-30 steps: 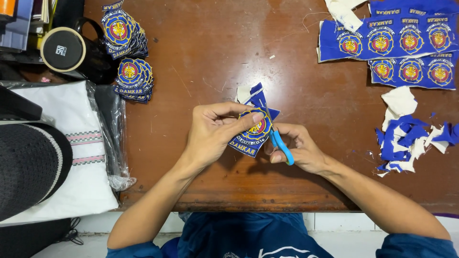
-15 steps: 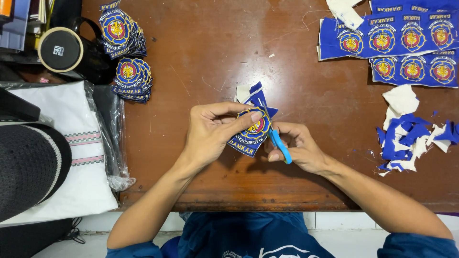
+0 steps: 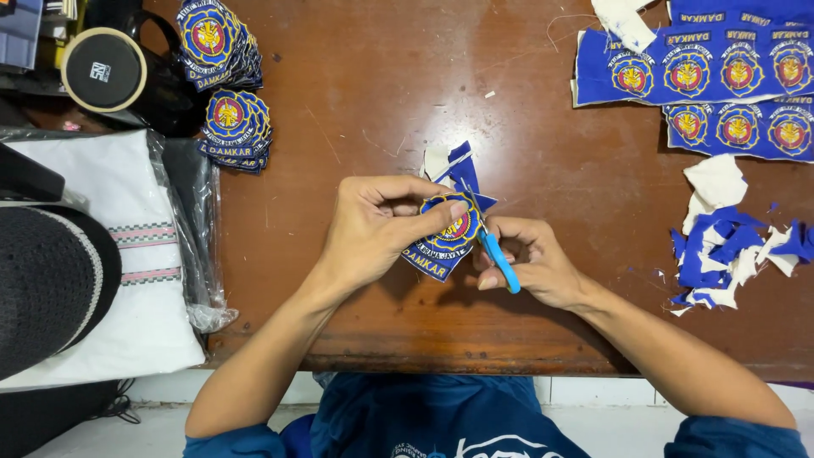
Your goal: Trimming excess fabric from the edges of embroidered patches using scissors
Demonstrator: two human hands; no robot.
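Brown wood is lying under your work, a scarred table (image 3: 381, 102) carrying stacked patches (image 3: 225, 80) at ten o'clock, an uncut patch sheet (image 3: 704, 80) at two and blue-white scraps (image 3: 729, 246) at three. Your left hand (image 3: 373, 229) is pinching the round blue patch (image 3: 445, 242) at centre, thumb pressing its face. Your right hand (image 3: 530, 263) is closing around blue-handled scissors (image 3: 500, 261), touching the patch's four o'clock edge.

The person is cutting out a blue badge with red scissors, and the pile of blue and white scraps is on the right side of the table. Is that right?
Not quite. The scissors in the right hand have blue handles, not red. The head view shows this. The rest is right: the left hand holds the blue badge, and the blue and white scraps lie on the right side of the table.
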